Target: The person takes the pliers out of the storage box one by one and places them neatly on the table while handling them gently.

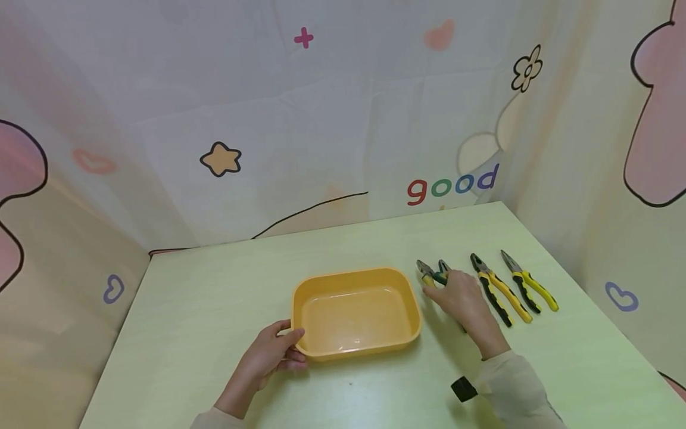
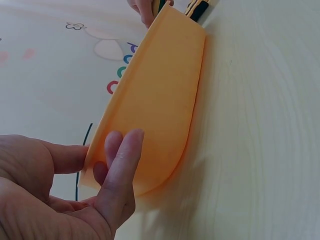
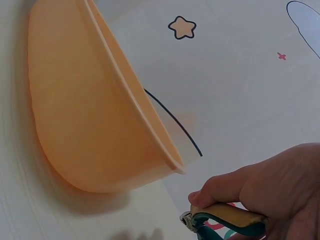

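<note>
A yellow plastic basin stands on the table in the head view. My left hand pinches its near left corner, thumb over the rim and fingers against the outer wall. Just right of the basin, my right hand holds pliers with yellow and green handles. Their metal head points away from me, and the palm hides much of the handles. A second pliers head shows beyond the fingers, the rest of that tool mostly covered by the hand.
Two more pliers lie at the right: combination pliers with yellow and black handles, and long-nose pliers beside them. A black block-shaped piece is at the right sleeve. A printed cloth backdrop encloses the pale green table.
</note>
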Demonstrator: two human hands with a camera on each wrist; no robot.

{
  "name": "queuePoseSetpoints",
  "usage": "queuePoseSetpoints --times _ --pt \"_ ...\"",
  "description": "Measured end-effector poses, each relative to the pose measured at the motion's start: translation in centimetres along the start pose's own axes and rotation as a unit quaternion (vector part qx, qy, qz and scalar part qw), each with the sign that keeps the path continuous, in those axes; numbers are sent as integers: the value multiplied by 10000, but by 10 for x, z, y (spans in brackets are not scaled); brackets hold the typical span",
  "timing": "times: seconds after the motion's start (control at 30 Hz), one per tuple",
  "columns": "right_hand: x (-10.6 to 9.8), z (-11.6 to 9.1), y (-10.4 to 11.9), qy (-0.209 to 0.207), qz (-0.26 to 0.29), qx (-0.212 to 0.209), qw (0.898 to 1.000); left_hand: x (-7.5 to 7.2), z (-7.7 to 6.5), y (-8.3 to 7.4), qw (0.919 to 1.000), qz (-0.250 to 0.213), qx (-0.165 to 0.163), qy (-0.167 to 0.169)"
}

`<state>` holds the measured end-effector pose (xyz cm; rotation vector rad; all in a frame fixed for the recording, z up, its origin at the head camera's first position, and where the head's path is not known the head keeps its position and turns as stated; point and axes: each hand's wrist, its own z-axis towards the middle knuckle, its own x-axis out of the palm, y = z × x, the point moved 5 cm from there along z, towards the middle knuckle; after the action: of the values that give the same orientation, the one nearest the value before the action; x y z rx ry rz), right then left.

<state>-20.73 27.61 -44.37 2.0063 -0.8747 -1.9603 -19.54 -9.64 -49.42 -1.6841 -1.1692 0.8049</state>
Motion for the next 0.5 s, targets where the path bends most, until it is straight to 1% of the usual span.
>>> queuePoseSetpoints --times 0.13,0.23,0.5 --pt "4 1 -2 89 49 74 9999 -1 0 1 10000 20 -11 -28" --pt "6 3 -2 129 67 56 9999 -1 0 1 10000 4 7 -3" --pt "12 6 1 292 131 164 9994 -1 0 0 10000 -58 13 61"
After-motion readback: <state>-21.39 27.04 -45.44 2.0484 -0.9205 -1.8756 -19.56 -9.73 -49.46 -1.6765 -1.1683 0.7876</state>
